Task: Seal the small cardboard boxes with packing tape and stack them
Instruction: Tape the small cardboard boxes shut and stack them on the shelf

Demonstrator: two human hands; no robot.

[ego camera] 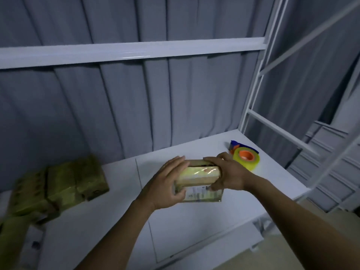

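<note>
Cardboard shows brown on the box [198,177] you hold just above the counter [194,230], with glossy tape along its top and a printed label on the near side. Your left hand [168,185] clamps its 9 o'clock end, fingers over the top, thumb below. Your right hand [226,175] clamps the 3 o'clock end the same way. A tape roll [246,157] lies at 2 o'clock from the box. Blurred taped boxes [58,188] sit together at 9 o'clock.
</note>
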